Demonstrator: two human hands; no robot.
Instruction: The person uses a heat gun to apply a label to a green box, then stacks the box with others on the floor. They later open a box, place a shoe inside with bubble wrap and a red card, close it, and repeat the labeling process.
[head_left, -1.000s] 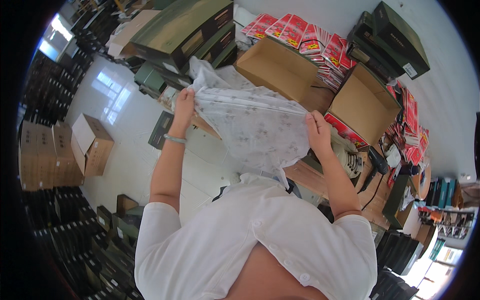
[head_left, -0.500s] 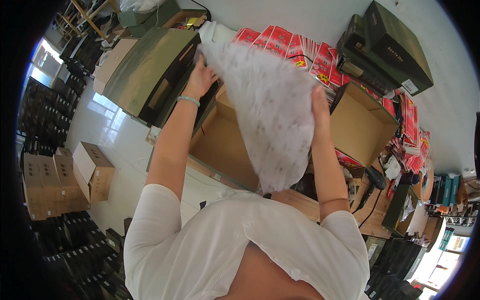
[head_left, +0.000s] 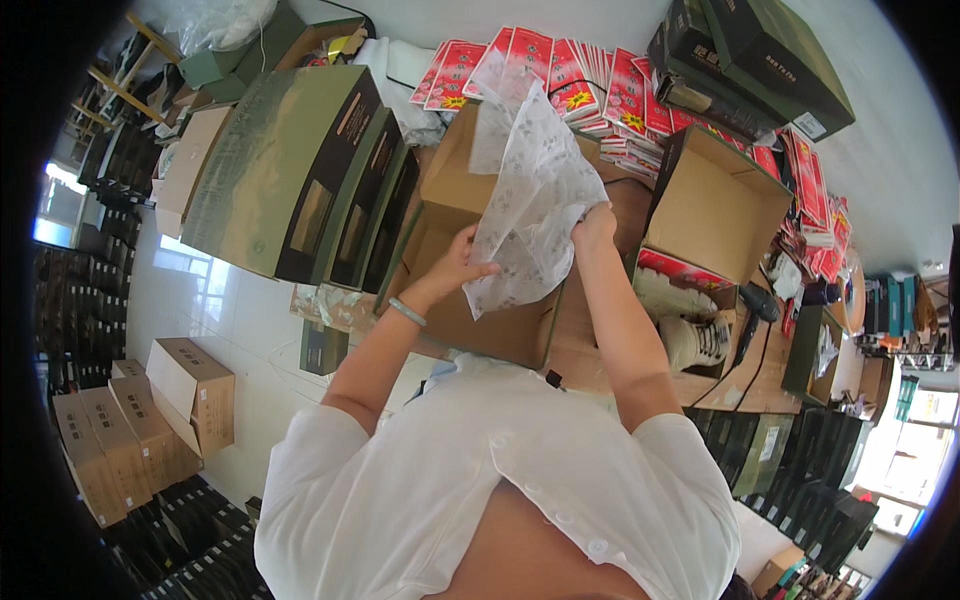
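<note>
A thin white sheet of tissue paper (head_left: 535, 190) with a faint grey print hangs creased over an open shoebox (head_left: 455, 185) with a brown inside. At its right edge my right hand (head_left: 594, 228) is closed, gripping the bunched paper. My left hand (head_left: 452, 270), with a bracelet at the wrist, is at the sheet's lower left edge. Its thumb lies over the paper and stands apart from the fingers. Part of the shoebox's inside is hidden by the sheet and my left hand.
Stacked green shoeboxes (head_left: 285, 170) stand at the left. Red printed packets (head_left: 520, 60) line the back. To the right, another open box (head_left: 715, 205) stands above a pale laced shoe (head_left: 695, 340), near a black hair dryer (head_left: 757, 310). Cartons (head_left: 190, 395) sit on the floor.
The sheet has come down and gathered from a wide spread. My left hand has moved down from the far left, and my right hand has dropped lower and now clutches the paper.
</note>
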